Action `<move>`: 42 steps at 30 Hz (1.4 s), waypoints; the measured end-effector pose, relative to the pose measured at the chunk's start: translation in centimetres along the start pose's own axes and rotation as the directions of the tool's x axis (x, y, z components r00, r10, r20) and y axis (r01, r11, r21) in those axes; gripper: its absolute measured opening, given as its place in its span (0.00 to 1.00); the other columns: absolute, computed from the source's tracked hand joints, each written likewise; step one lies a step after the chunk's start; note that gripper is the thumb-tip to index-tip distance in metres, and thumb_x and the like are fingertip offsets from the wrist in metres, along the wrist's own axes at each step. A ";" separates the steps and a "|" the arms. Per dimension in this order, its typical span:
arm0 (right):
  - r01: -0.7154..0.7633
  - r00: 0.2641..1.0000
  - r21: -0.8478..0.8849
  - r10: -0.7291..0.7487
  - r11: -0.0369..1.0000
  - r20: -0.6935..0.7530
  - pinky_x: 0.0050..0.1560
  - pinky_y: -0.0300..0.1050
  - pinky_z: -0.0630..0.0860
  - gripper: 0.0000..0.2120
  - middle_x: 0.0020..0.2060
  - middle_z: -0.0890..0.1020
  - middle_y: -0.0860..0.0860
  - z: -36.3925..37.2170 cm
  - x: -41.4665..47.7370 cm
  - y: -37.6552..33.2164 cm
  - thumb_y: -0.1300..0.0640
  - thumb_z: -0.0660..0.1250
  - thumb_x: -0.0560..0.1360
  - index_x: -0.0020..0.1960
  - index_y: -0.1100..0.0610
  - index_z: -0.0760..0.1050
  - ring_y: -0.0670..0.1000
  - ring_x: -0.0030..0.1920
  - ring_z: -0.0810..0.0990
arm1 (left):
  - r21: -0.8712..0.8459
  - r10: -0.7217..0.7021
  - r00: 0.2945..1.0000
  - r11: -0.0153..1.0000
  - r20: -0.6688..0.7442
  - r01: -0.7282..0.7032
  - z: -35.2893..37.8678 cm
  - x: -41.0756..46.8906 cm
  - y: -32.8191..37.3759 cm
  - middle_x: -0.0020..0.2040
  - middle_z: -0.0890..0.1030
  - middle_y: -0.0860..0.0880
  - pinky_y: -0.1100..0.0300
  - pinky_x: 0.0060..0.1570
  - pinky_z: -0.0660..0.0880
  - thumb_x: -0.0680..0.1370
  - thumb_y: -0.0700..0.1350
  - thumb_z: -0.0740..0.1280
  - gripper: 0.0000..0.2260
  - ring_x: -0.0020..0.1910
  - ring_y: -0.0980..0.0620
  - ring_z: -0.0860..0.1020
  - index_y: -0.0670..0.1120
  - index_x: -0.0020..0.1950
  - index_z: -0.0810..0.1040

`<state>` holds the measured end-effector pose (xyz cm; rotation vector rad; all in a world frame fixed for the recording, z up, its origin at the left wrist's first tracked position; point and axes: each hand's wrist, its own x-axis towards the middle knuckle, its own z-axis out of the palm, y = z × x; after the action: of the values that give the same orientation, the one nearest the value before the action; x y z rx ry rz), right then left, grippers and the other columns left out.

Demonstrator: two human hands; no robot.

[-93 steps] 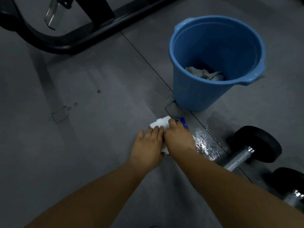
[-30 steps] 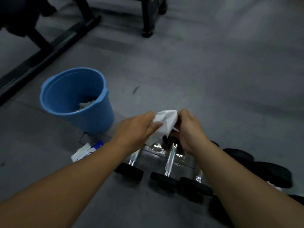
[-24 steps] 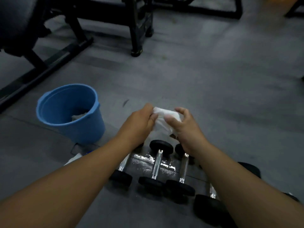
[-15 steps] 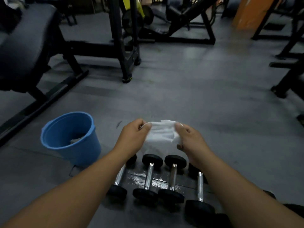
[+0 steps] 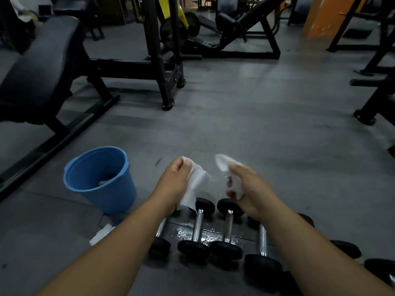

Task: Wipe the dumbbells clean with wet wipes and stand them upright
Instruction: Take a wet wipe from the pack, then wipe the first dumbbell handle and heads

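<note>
Right hand (image 5: 245, 184) motion-blurred, wipe pack (image 5: 100, 233) half hidden by left forearm (image 5: 119, 251), far-right dumbbell (image 5: 380, 272) cropped

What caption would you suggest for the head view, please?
Left hand and right hand hold a wet wipe above dumbbells lying beside a blue bucket.
</note>
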<state>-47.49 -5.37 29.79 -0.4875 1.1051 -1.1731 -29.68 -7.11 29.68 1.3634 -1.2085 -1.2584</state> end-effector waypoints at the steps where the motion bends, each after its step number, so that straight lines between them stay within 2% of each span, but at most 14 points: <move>1: -0.105 0.990 -0.042 0.109 0.994 0.095 0.27 0.39 0.75 0.07 0.34 0.79 0.52 0.8 -0.1 0.5 0.54 0.62 0.79 0.51 0.56 0.77 0.48 0.29 0.77 | 0.001 0.024 1.000 1.000 0.018 -0.024 0.2 0.1 0.0 0.45 0.78 0.45 0.52 0.46 0.75 0.84 0.50 0.59 0.09 0.44 0.50 0.76 0.49 0.47 0.75; 3: -0.288 0.929 -0.020 0.285 0.957 0.237 0.50 0.57 0.80 0.14 0.45 0.82 0.56 1.6 0.4 1.8 0.49 0.64 0.78 0.58 0.57 0.76 0.56 0.45 0.82 | -0.080 0.011 0.998 0.997 0.070 -0.005 0.4 0.5 -0.1 0.43 0.79 0.45 0.53 0.43 0.76 0.84 0.50 0.59 0.09 0.41 0.49 0.78 0.47 0.50 0.75; 5: -0.339 0.903 0.026 0.318 0.940 0.289 0.65 0.65 0.68 0.20 0.57 0.78 0.60 2.3 0.9 2.5 0.46 0.64 0.78 0.64 0.58 0.74 0.61 0.58 0.77 | -0.135 -0.010 0.995 0.990 0.103 0.024 0.1 0.6 0.0 0.41 0.79 0.46 0.55 0.38 0.77 0.84 0.49 0.59 0.09 0.38 0.49 0.79 0.47 0.51 0.75; 6: -0.323 0.911 0.052 0.296 0.945 0.286 0.64 0.63 0.70 0.21 0.58 0.79 0.61 2.7 1.4 2.9 0.47 0.63 0.78 0.65 0.60 0.74 0.61 0.57 0.78 | -0.124 -0.006 0.994 0.992 0.106 0.019 -0.2 0.8 -0.3 0.41 0.80 0.47 0.54 0.39 0.78 0.84 0.50 0.59 0.09 0.38 0.50 0.79 0.48 0.51 0.75; 8: -0.228 0.946 0.046 0.210 0.973 0.247 0.46 0.52 0.81 0.20 0.49 0.82 0.59 3.4 2.2 3.7 0.50 0.64 0.78 0.63 0.62 0.75 0.57 0.44 0.83 | 0.017 0.032 0.994 0.999 0.102 -0.034 -1.2 1.6 -1.6 0.41 0.79 0.50 0.51 0.46 0.77 0.82 0.54 0.61 0.10 0.41 0.53 0.78 0.48 0.50 0.75; 10: -0.106 0.974 -0.066 0.117 0.992 0.196 0.27 0.41 0.76 0.12 0.38 0.83 0.56 3.9 2.6 4.6 0.53 0.65 0.78 0.54 0.61 0.78 0.52 0.31 0.80 | 0.134 0.049 0.989 0.989 0.139 -0.068 -2.2 2.2 -2.8 0.41 0.77 0.52 0.49 0.49 0.76 0.77 0.61 0.64 0.16 0.42 0.55 0.77 0.48 0.48 0.75; 13: 0.089 0.988 -0.295 -0.046 0.951 0.147 0.31 0.41 0.75 0.08 0.38 0.84 0.57 4.5 3.5 6.0 0.55 0.69 0.76 0.45 0.61 0.80 0.52 0.33 0.81 | 0.266 0.025 0.993 0.963 0.114 -0.054 -3.1 3.3 -4.3 0.49 0.76 0.55 0.50 0.53 0.73 0.71 0.68 0.67 0.25 0.51 0.52 0.78 0.49 0.56 0.75; 16: 0.360 0.927 -0.606 -0.347 0.709 0.145 0.33 0.43 0.69 0.13 0.33 0.77 0.52 4.7 4.8 7.0 0.56 0.71 0.74 0.40 0.66 0.76 0.47 0.33 0.73 | 0.463 0.126 0.986 0.884 -0.111 -0.061 -3.4 3.9 -5.6 0.63 0.72 0.53 0.52 0.59 0.73 0.70 0.65 0.71 0.34 0.60 0.51 0.74 0.53 0.70 0.65; 19: 0.428 0.875 -0.701 -0.454 0.570 0.166 0.31 0.42 0.67 0.08 0.34 0.75 0.54 5.3 5.7 7.3 0.59 0.70 0.73 0.39 0.63 0.77 0.45 0.32 0.71 | 0.595 0.339 0.941 0.755 0.005 -0.275 -4.0 4.1 -6.5 0.61 0.74 0.54 0.50 0.58 0.74 0.70 0.68 0.64 0.28 0.59 0.51 0.74 0.56 0.66 0.70; 23: 0.421 0.885 -0.756 -0.412 0.502 0.219 0.38 0.47 0.74 0.09 0.39 0.80 0.56 5.3 6.5 7.8 0.52 0.71 0.70 0.43 0.59 0.79 0.53 0.39 0.78 | 0.547 0.349 0.921 0.744 0.172 -0.384 -4.6 4.5 -7.2 0.47 0.80 0.56 0.51 0.49 0.75 0.76 0.59 0.63 0.13 0.47 0.55 0.77 0.54 0.53 0.80; 27: 0.400 0.911 -0.678 -0.344 0.617 0.225 0.42 0.42 0.76 0.08 0.41 0.82 0.52 5.4 7.0 9.0 0.55 0.75 0.70 0.47 0.53 0.79 0.47 0.40 0.79 | 0.573 0.354 0.929 0.742 0.106 -0.348 -6.9 5.0 -8.5 0.43 0.80 0.54 0.53 0.45 0.75 0.79 0.50 0.67 0.04 0.43 0.54 0.77 0.52 0.51 0.80; 29: 0.378 0.920 -0.675 -0.337 0.633 0.199 0.38 0.34 0.74 0.09 0.38 0.81 0.49 5.5 7.4 9.9 0.53 0.76 0.70 0.46 0.54 0.79 0.42 0.36 0.77 | 0.644 0.337 0.940 0.707 0.059 -0.294 -9.6 5.1 -9.8 0.43 0.79 0.54 0.54 0.43 0.74 0.80 0.49 0.66 0.03 0.43 0.53 0.77 0.53 0.50 0.78; 34: 0.283 0.957 -0.724 -0.241 0.629 0.164 0.32 0.37 0.69 0.09 0.29 0.74 0.46 5.8 9.2 14.1 0.59 0.75 0.70 0.37 0.54 0.75 0.42 0.28 0.70 | 0.827 0.206 0.978 0.553 -0.018 -0.102 -17.6 3.3 -16.2 0.45 0.78 0.54 0.51 0.42 0.75 0.80 0.50 0.65 0.02 0.45 0.50 0.77 0.53 0.47 0.74; 42: 0.276 0.961 -0.794 -0.148 0.542 0.232 0.34 0.34 0.69 0.14 0.38 0.76 0.46 9.5 11.5 22.3 0.63 0.68 0.72 0.45 0.45 0.72 0.43 0.34 0.73 | 0.910 0.007 0.989 0.391 -0.150 0.136 -22.6 1.7 -22.8 0.46 0.76 0.53 0.52 0.39 0.71 0.80 0.49 0.61 0.05 0.43 0.46 0.76 0.53 0.46 0.67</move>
<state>-28.65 -9.72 11.22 -1.4619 1.4741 -0.7261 -5.23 -6.03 8.85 2.2600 -1.9000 -0.4052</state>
